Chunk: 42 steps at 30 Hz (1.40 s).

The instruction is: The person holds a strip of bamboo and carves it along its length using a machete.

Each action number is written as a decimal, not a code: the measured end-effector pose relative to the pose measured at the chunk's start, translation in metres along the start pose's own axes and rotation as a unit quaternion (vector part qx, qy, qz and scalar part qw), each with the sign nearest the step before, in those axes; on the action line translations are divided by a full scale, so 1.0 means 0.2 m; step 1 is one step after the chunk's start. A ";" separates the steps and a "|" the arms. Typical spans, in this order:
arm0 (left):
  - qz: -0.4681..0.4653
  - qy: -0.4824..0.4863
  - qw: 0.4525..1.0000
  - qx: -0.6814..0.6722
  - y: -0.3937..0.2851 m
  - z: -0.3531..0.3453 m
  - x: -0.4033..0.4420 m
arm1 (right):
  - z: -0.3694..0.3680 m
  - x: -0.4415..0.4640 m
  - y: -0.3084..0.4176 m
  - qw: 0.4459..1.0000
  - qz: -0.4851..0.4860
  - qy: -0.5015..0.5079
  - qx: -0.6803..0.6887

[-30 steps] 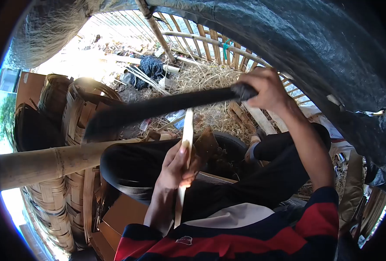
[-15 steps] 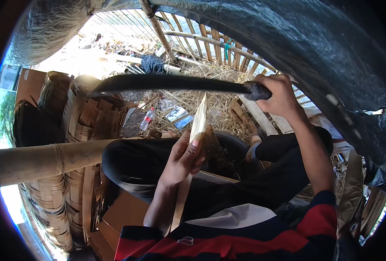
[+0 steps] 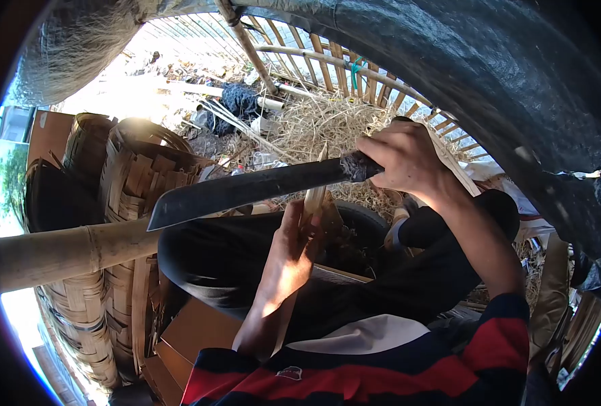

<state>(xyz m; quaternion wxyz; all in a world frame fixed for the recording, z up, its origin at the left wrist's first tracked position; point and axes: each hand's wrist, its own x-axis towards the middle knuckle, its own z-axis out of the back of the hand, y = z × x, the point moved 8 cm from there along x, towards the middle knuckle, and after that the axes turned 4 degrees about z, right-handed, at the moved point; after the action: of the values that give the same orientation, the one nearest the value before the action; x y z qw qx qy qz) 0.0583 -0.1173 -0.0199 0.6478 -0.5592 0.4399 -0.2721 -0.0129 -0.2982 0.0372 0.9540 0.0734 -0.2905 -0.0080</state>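
My right hand [image 3: 409,154] is closed round the dark handle of a machete [image 3: 246,187]. Its broad black blade reaches left across the view, tilted a little down at the tip. Below the blade, my left hand [image 3: 292,247] grips a pale wooden strip [image 3: 316,197] with a pointed upper end. The blade crosses in front of the strip near that point; whether they touch I cannot tell. The strip's lower part runs down behind my left wrist. Behind my left fingers a brown block-like piece [image 3: 331,227] is partly hidden.
Woven bamboo baskets [image 3: 117,298] stand at the left, with a thick bamboo pole [image 3: 77,254] across them. Dry straw [image 3: 320,125] and litter cover the ground ahead. A bamboo slat fence [image 3: 375,84] and dark plastic sheeting [image 3: 503,88] bound the far and right sides.
The machete has come down and its tip has dropped, so the blade now crosses the strip. My right hand has moved down and left; my left hand has turned slightly.
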 end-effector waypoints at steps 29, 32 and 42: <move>-0.035 -0.041 0.989 0.136 -0.07 -0.01 0.00 | -0.03 -0.02 -0.04 0.970 -0.166 0.094 0.153; 0.015 -0.046 0.982 0.181 -0.14 -0.03 0.01 | -0.09 -0.05 -0.09 0.968 -0.159 0.112 0.160; 0.027 -0.073 0.996 -0.037 -0.13 0.09 -0.11 | -0.03 -0.36 -0.77 0.895 -0.422 0.140 -0.036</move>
<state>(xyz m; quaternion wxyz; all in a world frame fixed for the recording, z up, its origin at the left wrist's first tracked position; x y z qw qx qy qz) 0.0678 -0.0957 0.0105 0.6640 -0.5894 0.4162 -0.1962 -0.0648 -0.4463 -0.0299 0.8936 0.1551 -0.0953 -0.4103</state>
